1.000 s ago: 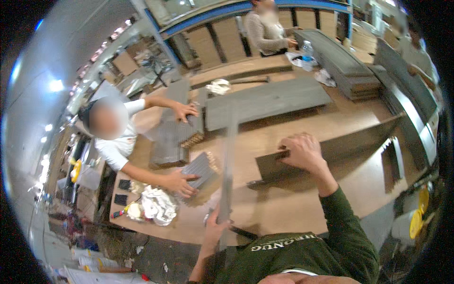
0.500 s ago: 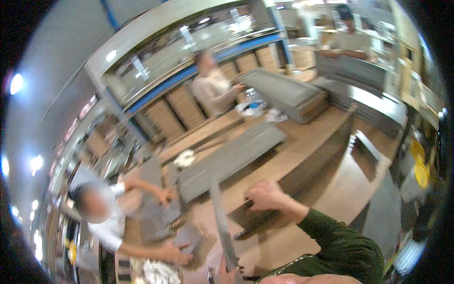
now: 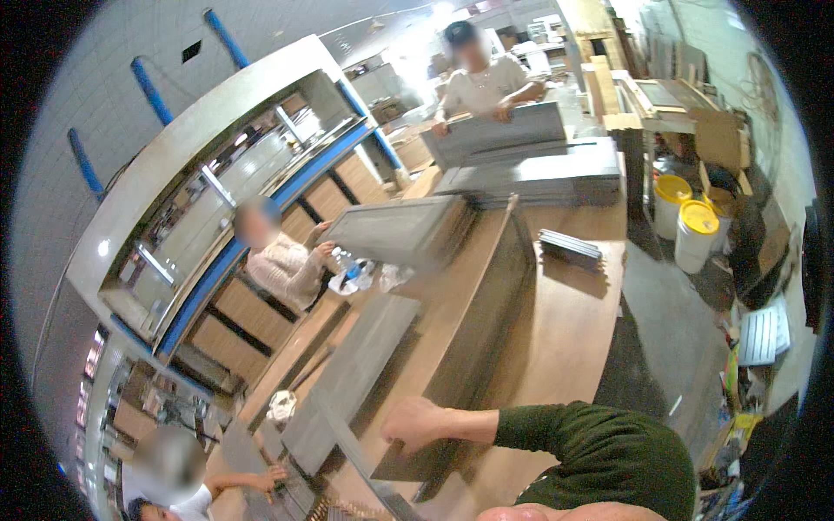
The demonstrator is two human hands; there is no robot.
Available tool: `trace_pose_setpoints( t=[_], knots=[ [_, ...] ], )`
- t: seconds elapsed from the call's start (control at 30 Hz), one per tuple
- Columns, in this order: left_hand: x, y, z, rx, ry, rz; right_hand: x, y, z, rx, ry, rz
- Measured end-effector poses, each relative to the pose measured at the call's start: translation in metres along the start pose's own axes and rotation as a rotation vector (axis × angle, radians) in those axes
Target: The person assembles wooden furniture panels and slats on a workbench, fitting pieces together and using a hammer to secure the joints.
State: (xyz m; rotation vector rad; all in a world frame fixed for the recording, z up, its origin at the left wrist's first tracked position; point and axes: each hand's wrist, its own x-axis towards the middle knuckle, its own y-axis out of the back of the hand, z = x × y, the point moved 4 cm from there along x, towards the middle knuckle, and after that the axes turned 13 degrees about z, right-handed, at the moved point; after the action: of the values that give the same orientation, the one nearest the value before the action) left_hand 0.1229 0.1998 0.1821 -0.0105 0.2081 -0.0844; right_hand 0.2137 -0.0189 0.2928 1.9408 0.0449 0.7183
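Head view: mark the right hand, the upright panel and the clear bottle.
Right hand [image 3: 413,422]: head view, middle of hand.
Upright panel [image 3: 488,330]: head view, its dark face.
Clear bottle [image 3: 347,264]: head view, its side.

Clocked from its middle, the table [image 3: 565,334] is smooth, wood-like, faintly shiny. The stacked panels [image 3: 556,167] at one o'clock catch a glossy glare. At two, the pails [image 3: 695,241] are plastic; at four, the sleeve [image 3: 599,438] is matt cloth. The grey strip [image 3: 358,460] at seven looks smooth, metal or wood I can't tell. At eight, the flat panel [image 3: 360,373] is matt; at ten, the bottle [image 3: 347,263] is clear plastic.
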Motion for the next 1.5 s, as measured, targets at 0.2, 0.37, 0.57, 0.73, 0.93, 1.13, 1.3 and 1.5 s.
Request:
trace_pose_setpoints(
  t=[0.2, 0.37, 0.57, 0.73, 0.93, 1.13, 1.3, 1.5],
  knots=[
    [-0.016, 0.03, 0.005, -0.127, -0.024, 0.065, -0.001, 0.019, -0.009, 0.014, 0.013, -0.027],
    [-0.025, 0.04, 0.0, -0.214, -0.015, 0.118, 0.0, 0.007, -0.004, 0.02, -0.035, -0.026],
    [-0.038, 0.041, 0.0, -0.274, -0.019, 0.14, 0.002, 0.011, -0.008, 0.027, 0.004, 0.041],
    [-0.03, 0.051, -0.011, -0.144, -0.058, 0.091, 0.003, 0.007, -0.008, 0.058, 0.018, 0.097],
    [-0.027, 0.025, 0.005, -0.108, -0.015, 0.109, -0.001, 0.014, 0.0, -0.003, -0.03, 0.044],
    [-0.001, 0.04, 0.085, -0.023, -0.353, 0.299, 0.012, 0.001, -0.006, 0.024, 0.023, -0.027],
    [-0.016, 0.07, 0.209, 0.024, -0.785, 0.537, 0.007, 0.016, -0.008, 0.015, -0.032, -0.001],
    [-0.024, 0.07, 0.312, -0.032, -1.069, 0.641, 0.009, 0.001, 0.01, -0.136, -0.095, -0.091]
  ],
)
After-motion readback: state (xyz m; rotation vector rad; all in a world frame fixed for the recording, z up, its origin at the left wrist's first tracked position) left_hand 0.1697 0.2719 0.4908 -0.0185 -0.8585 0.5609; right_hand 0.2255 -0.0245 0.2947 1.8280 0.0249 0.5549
